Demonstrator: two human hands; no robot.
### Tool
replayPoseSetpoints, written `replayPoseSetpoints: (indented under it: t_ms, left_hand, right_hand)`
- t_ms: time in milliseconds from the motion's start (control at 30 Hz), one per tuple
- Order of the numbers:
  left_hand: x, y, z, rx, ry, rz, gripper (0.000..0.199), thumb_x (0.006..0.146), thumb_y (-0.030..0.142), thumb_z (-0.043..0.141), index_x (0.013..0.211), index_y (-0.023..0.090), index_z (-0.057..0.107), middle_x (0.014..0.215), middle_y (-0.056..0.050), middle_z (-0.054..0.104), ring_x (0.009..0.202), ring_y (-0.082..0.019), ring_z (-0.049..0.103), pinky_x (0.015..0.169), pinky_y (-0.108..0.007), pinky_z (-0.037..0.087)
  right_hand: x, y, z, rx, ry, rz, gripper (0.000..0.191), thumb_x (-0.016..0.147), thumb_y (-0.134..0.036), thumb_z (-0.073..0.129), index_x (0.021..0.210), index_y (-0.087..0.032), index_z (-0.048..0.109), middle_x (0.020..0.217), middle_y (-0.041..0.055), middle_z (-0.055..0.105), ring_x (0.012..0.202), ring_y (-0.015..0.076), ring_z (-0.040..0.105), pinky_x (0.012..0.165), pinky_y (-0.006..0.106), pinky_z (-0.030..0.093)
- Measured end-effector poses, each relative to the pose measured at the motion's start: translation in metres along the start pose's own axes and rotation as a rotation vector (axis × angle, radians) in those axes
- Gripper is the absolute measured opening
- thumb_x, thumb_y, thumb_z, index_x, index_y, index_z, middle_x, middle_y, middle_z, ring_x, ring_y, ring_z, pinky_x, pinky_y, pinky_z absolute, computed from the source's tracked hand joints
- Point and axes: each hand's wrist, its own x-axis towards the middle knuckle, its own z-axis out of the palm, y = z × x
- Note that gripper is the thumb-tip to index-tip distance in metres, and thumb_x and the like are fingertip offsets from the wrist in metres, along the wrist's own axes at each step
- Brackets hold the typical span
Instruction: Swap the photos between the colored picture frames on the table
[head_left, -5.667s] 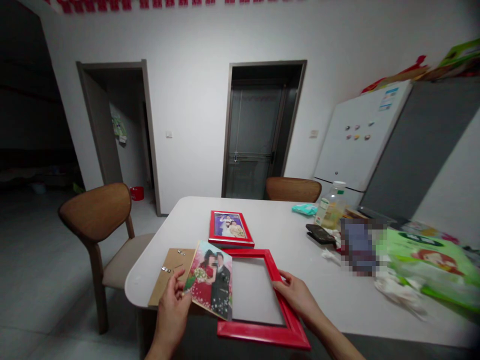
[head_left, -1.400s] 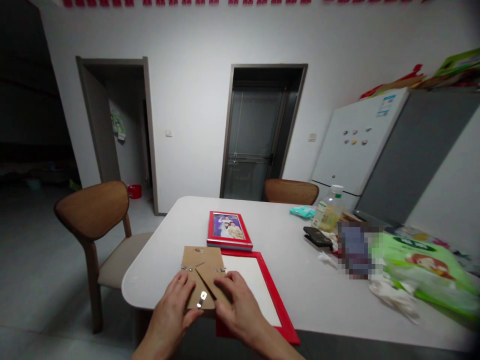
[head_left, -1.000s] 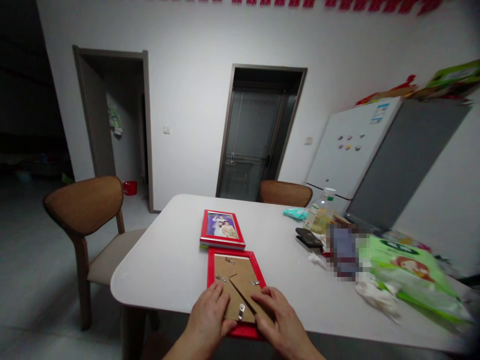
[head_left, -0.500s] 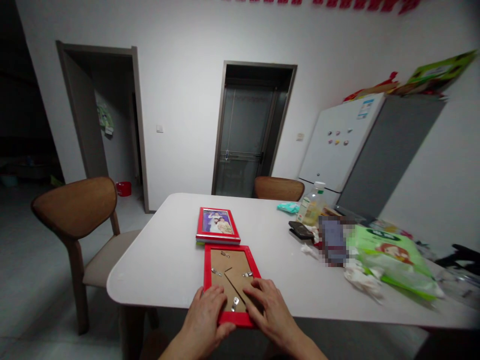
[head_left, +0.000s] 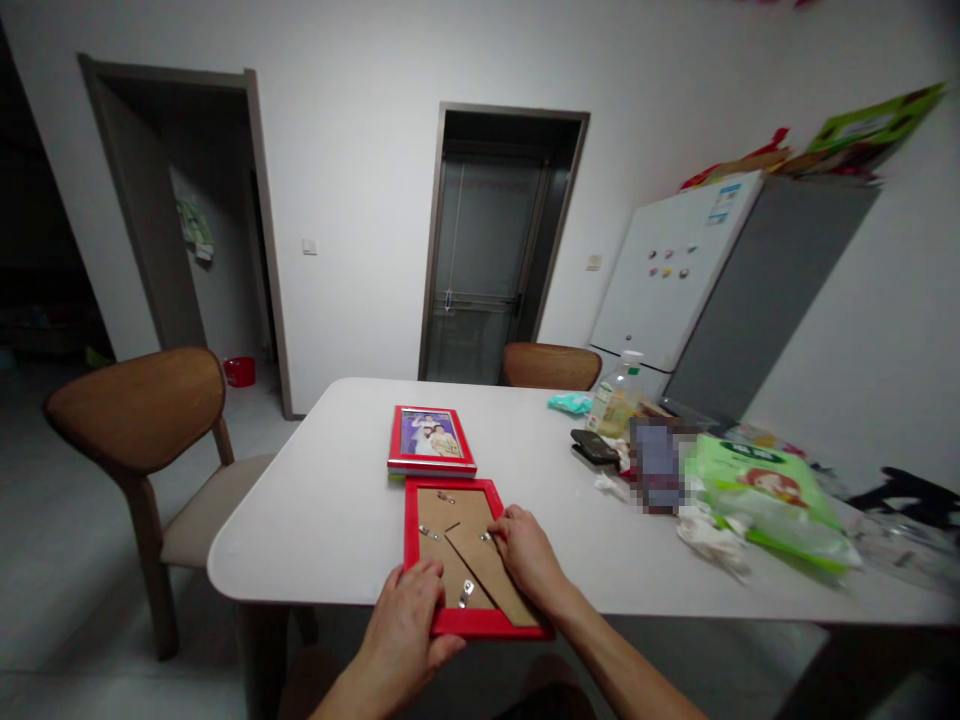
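Observation:
A red picture frame (head_left: 411, 540) lies face down at the table's near edge, its brown backing board (head_left: 450, 510) facing up. Metal clips sit around the board, among them a bottom clip (head_left: 466, 594), and a brown stand flap (head_left: 491, 575) slants across it. My left hand (head_left: 409, 615) grips the frame's lower left corner, fingers on the board and thumb at the bottom rim. With fingers bent together, my right hand (head_left: 529, 550) is at the right clip (head_left: 485, 537); its fingertips partly hide it. Just beyond stands a stack topped by another red-framed photo (head_left: 431, 436), face up.
On the white table (head_left: 315, 520), to the right, are a bottle (head_left: 616, 395), a black wallet-like item (head_left: 595, 447), a blurred-out item (head_left: 658, 465), crumpled tissues (head_left: 712, 540) and a green package (head_left: 765, 490). Wooden chairs stand at the left (head_left: 142, 410) and far side (head_left: 553, 367).
My right hand has moved up from the frame's lower right to the right clip. My left hand stays on the lower left corner. The view has shifted slightly.

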Motion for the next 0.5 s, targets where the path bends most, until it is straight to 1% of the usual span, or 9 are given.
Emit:
replayPoseSetpoints:
  t_ms: [100, 267, 400, 500]
  left_hand:
    - [-0.001, 0.0017, -0.0015, 0.01, -0.01, -0.017, 0.055, 0.063, 0.027, 0.067, 0.112, 0.012, 0.047, 0.121, -0.013, 0.049, 0.113, -0.026, 0.041, 0.097, -0.044, 0.027]
    - [-0.0023, 0.0068, -0.0066, 0.01, -0.028, -0.055, 0.058, 0.066, 0.029, 0.063, 0.117, 0.011, 0.043, 0.122, -0.013, 0.047, 0.114, -0.025, 0.04, 0.098, -0.043, 0.026]
    - [-0.0024, 0.0061, -0.0059, -0.009, -0.022, -0.064, 0.059, 0.065, 0.03, 0.064, 0.117, 0.01, 0.043, 0.122, -0.013, 0.048, 0.114, -0.025, 0.04, 0.099, -0.043, 0.025]
    - [-0.002, 0.0036, -0.0029, -0.028, -0.011, -0.063, 0.059, 0.063, 0.03, 0.065, 0.116, 0.012, 0.045, 0.121, -0.012, 0.049, 0.114, -0.025, 0.04, 0.099, -0.042, 0.025]
  right_hand:
    - [0.0023, 0.0015, 0.0011, -0.012, 0.001, 0.008, 0.025, 0.073, -0.014, 0.042, 0.071, -0.016, 0.067, 0.076, 0.0081, 0.055, 0.075, 0.0159, 0.048, 0.067, 0.022, 0.035]
    - [-0.0002, 0.0062, -0.0001, 0.026, -0.023, -0.028, 0.022, 0.069, -0.013, 0.043, 0.064, -0.015, 0.064, 0.077, 0.0063, 0.054, 0.074, 0.0141, 0.049, 0.068, 0.022, 0.036]
    - [-0.0029, 0.009, -0.003, 0.042, -0.03, -0.026, 0.021, 0.068, -0.013, 0.044, 0.067, -0.015, 0.065, 0.079, 0.0069, 0.055, 0.076, 0.0151, 0.05, 0.071, 0.023, 0.036]
    - [-0.0036, 0.0017, -0.0028, 0.045, 0.002, -0.033, 0.023, 0.071, -0.017, 0.043, 0.075, -0.015, 0.066, 0.081, 0.0079, 0.056, 0.08, 0.0169, 0.05, 0.074, 0.025, 0.036]
